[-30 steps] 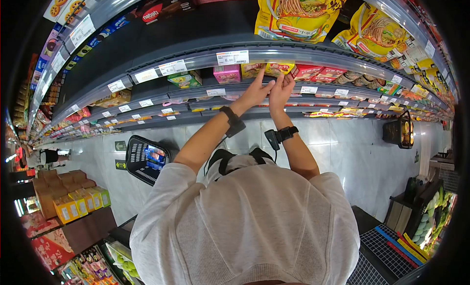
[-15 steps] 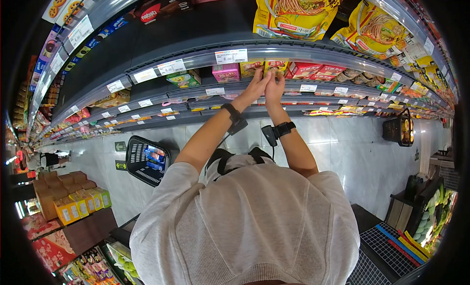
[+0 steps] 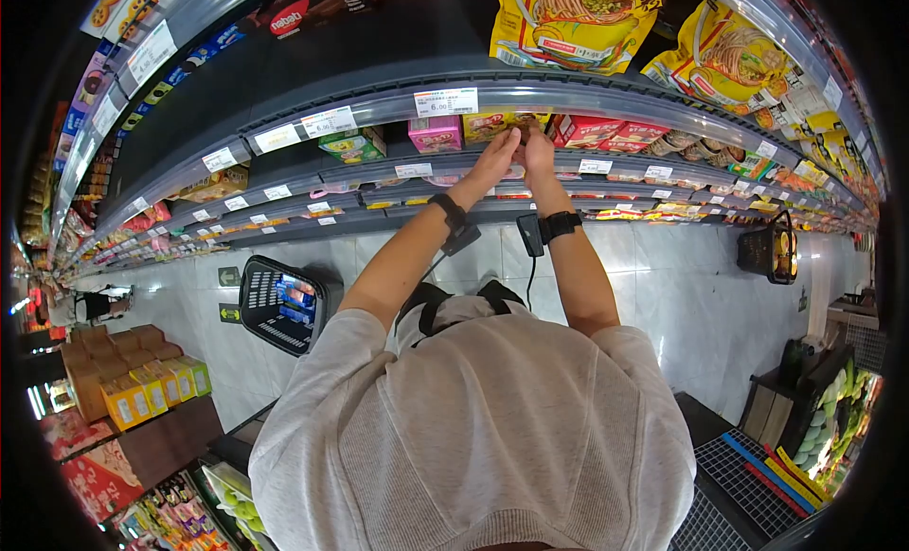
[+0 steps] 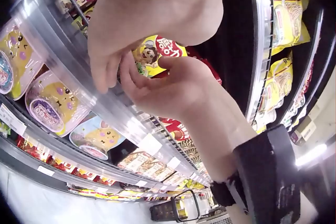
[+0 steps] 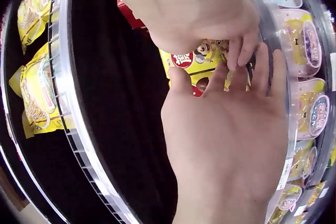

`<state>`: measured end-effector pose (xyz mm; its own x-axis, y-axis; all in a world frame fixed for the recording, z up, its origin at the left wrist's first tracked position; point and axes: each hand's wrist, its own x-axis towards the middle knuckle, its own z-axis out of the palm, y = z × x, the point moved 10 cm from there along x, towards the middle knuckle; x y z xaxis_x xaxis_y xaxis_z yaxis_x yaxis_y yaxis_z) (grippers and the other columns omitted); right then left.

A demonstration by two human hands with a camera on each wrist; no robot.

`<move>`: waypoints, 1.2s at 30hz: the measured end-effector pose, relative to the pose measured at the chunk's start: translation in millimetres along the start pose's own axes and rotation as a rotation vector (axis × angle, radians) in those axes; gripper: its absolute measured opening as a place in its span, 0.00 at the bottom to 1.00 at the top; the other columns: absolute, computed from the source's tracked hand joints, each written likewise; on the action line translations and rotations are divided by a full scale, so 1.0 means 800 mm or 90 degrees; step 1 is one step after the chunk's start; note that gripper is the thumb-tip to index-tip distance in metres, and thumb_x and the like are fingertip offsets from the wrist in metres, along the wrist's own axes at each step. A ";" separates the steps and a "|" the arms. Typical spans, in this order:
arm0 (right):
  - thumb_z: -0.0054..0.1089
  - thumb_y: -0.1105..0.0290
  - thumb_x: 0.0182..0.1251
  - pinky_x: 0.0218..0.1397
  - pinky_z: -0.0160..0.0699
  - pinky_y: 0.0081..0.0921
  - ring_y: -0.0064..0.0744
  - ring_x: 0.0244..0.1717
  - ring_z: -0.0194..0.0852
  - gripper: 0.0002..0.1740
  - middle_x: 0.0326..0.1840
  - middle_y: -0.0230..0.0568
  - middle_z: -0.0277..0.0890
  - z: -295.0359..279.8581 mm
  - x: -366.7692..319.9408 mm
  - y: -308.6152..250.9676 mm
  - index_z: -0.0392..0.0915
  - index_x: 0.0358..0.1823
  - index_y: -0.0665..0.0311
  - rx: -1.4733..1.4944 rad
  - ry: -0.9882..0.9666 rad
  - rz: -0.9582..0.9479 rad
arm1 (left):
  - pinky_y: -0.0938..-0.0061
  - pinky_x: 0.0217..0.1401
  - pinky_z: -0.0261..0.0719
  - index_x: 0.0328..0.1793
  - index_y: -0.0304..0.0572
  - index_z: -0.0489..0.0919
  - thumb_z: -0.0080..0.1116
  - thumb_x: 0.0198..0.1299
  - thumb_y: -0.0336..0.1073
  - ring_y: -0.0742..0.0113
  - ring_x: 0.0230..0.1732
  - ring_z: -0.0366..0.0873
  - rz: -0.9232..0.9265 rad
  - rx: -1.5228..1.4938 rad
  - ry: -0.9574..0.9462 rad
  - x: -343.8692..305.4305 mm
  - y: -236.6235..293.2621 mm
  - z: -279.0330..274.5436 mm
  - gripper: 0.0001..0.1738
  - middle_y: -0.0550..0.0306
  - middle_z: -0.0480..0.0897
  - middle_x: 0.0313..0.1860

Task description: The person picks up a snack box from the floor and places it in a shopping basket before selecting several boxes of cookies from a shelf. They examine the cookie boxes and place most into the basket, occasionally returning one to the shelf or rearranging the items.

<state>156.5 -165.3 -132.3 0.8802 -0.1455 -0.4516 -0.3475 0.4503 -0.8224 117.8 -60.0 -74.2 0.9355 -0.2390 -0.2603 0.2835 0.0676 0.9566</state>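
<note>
Two yellow boxes stand side by side on the shelf under the price rail, partly hidden by the hands. My left hand is at their front, its fingers fairly straight and its thumb apart. Beside it, my right hand has loosely bent fingers at the front of the right yellow box. The hands' fingers overlap, so exact contact with the boxes is partly hidden. A pink box stands to the left, red boxes to the right.
Above is a shelf with yellow noodle bags; its rail runs over the hands. A green box stands farther left. A black basket holding blue packages is on the floor at left, another basket at right.
The right yellow box has shifted left against the other one, closing the gap between them. Both hands remain at the boxes, and the right hand's fingers have moved slightly.
</note>
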 end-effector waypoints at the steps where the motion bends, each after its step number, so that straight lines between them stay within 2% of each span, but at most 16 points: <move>1: 0.51 0.49 0.81 0.42 0.85 0.35 0.36 0.44 0.84 0.27 0.51 0.43 0.80 0.003 0.004 0.003 0.74 0.62 0.67 0.005 -0.009 0.020 | 0.72 0.45 0.76 0.66 0.48 0.73 0.42 0.77 0.65 0.73 0.47 0.77 0.001 -0.012 0.005 0.003 -0.003 -0.001 0.31 0.64 0.80 0.47; 8: 0.54 0.49 0.80 0.42 0.86 0.32 0.37 0.44 0.84 0.27 0.52 0.42 0.80 0.007 0.030 0.015 0.73 0.63 0.67 -0.006 -0.068 0.027 | 0.75 0.43 0.77 0.62 0.43 0.75 0.55 0.75 0.57 0.72 0.45 0.80 0.098 -0.037 0.022 -0.003 0.003 -0.011 0.26 0.61 0.82 0.45; 10: 0.55 0.48 0.80 0.39 0.84 0.28 0.33 0.41 0.83 0.27 0.51 0.42 0.80 0.013 0.013 -0.016 0.74 0.59 0.68 -0.054 -0.042 -0.106 | 0.75 0.38 0.77 0.57 0.39 0.79 0.62 0.72 0.49 0.72 0.38 0.80 0.284 0.224 0.149 -0.045 0.059 -0.019 0.21 0.56 0.83 0.44; 12: 0.58 0.53 0.80 0.38 0.80 0.23 0.26 0.38 0.81 0.22 0.48 0.42 0.80 0.009 -0.042 -0.031 0.76 0.54 0.69 -0.051 -0.005 -0.046 | 0.77 0.41 0.78 0.54 0.38 0.81 0.62 0.73 0.45 0.73 0.40 0.81 0.272 0.265 0.146 -0.091 0.103 -0.011 0.17 0.56 0.83 0.45; 14: 0.62 0.63 0.78 0.36 0.79 0.21 0.23 0.36 0.80 0.13 0.47 0.43 0.80 0.035 -0.120 -0.107 0.77 0.50 0.68 -0.104 -0.125 -0.372 | 0.78 0.43 0.79 0.52 0.37 0.82 0.62 0.73 0.41 0.75 0.42 0.82 0.258 0.304 0.152 -0.129 0.144 -0.013 0.13 0.57 0.83 0.47; 17: 0.62 0.76 0.75 0.35 0.79 0.21 0.23 0.36 0.79 0.06 0.40 0.37 0.81 0.070 -0.298 -0.210 0.77 0.49 0.68 -0.069 -0.296 -0.539 | 0.81 0.39 0.76 0.53 0.35 0.83 0.64 0.72 0.39 0.81 0.35 0.77 0.155 0.175 0.128 -0.177 0.141 -0.029 0.14 0.63 0.84 0.37; 20: 0.57 0.64 0.75 0.25 0.68 0.27 0.33 0.24 0.77 0.14 0.23 0.39 0.78 0.090 -0.431 -0.297 0.82 0.31 0.63 -0.084 -0.460 -0.702 | 0.81 0.38 0.76 0.53 0.35 0.83 0.63 0.73 0.38 0.81 0.33 0.76 0.252 0.110 0.112 -0.227 0.161 -0.034 0.13 0.65 0.83 0.34; 21: 0.59 0.63 0.70 0.22 0.68 0.33 0.32 0.18 0.73 0.17 0.24 0.35 0.78 0.015 -0.460 -0.303 0.77 0.20 0.56 0.098 -0.292 -1.026 | 0.81 0.37 0.76 0.52 0.35 0.84 0.63 0.73 0.37 0.81 0.32 0.76 0.274 0.122 0.119 -0.245 0.174 -0.036 0.12 0.66 0.83 0.32; 22: 0.59 0.63 0.70 0.22 0.68 0.33 0.32 0.18 0.73 0.17 0.24 0.35 0.78 0.024 -0.477 -0.311 0.77 0.20 0.56 0.090 -0.319 -0.993 | 0.81 0.37 0.76 0.52 0.35 0.84 0.63 0.73 0.37 0.81 0.32 0.76 0.254 0.103 0.149 -0.257 0.175 -0.047 0.12 0.66 0.83 0.32; 24: 0.54 0.63 0.81 0.48 0.79 0.17 0.20 0.42 0.76 0.09 0.45 0.26 0.81 0.076 -0.547 -0.366 0.80 0.42 0.56 0.322 -0.630 -0.854 | 0.81 0.37 0.76 0.52 0.35 0.84 0.64 0.73 0.37 0.80 0.32 0.76 0.279 0.172 0.168 -0.284 0.178 -0.057 0.12 0.65 0.83 0.33; 26: 0.60 0.57 0.78 0.47 0.78 0.12 0.11 0.38 0.75 0.12 0.44 0.22 0.81 0.123 -0.558 -0.373 0.82 0.41 0.56 0.523 -0.751 -0.717 | 0.81 0.37 0.76 0.52 0.35 0.84 0.64 0.72 0.37 0.81 0.33 0.76 0.275 0.126 0.210 -0.304 0.161 -0.076 0.12 0.65 0.83 0.33; 28: 0.51 0.64 0.83 0.73 0.74 0.24 0.28 0.67 0.75 0.24 0.65 0.44 0.78 0.152 -0.633 -0.355 0.67 0.73 0.66 0.015 -0.461 -1.314 | 0.81 0.37 0.76 0.51 0.36 0.85 0.65 0.72 0.38 0.81 0.33 0.76 0.291 0.094 0.247 -0.324 0.155 -0.099 0.12 0.65 0.83 0.33; 29: 0.46 0.71 0.84 0.70 0.76 0.23 0.30 0.61 0.79 0.19 0.63 0.41 0.79 0.172 -0.604 -0.355 0.69 0.70 0.68 0.439 -0.832 -0.836 | 0.81 0.37 0.76 0.51 0.35 0.85 0.65 0.72 0.39 0.81 0.33 0.77 0.288 0.076 0.255 -0.335 0.148 -0.109 0.12 0.64 0.83 0.33; 32: 0.45 0.73 0.84 0.74 0.72 0.25 0.29 0.64 0.76 0.15 0.64 0.41 0.78 0.218 -0.626 -0.329 0.74 0.64 0.69 0.444 -0.867 -0.748 | 0.82 0.37 0.76 0.50 0.36 0.85 0.66 0.72 0.39 0.82 0.33 0.77 0.301 0.043 0.301 -0.371 0.137 -0.152 0.13 0.64 0.84 0.32; 33: 0.59 0.57 0.78 0.45 0.77 0.11 0.12 0.35 0.75 0.14 0.39 0.23 0.80 0.218 -0.622 -0.322 0.81 0.40 0.59 0.481 -0.494 -0.864 | 0.83 0.36 0.76 0.49 0.36 0.85 0.66 0.72 0.40 0.82 0.33 0.77 0.312 0.030 0.322 -0.387 0.133 -0.170 0.13 0.64 0.84 0.32; 36: 0.54 0.62 0.80 0.56 0.74 0.16 0.17 0.46 0.74 0.12 0.48 0.29 0.79 0.276 -0.650 -0.283 0.79 0.47 0.63 0.408 -0.632 -0.853 | 0.83 0.35 0.76 0.49 0.37 0.86 0.66 0.71 0.41 0.83 0.32 0.78 0.286 0.045 0.380 -0.437 0.121 -0.234 0.13 0.65 0.85 0.32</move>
<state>-150.9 2.8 365.2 0.3573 -0.2399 0.9027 0.6531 0.7550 -0.0579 -141.9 211.2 85.0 0.9192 0.3640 0.1501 -0.1487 -0.0321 0.9884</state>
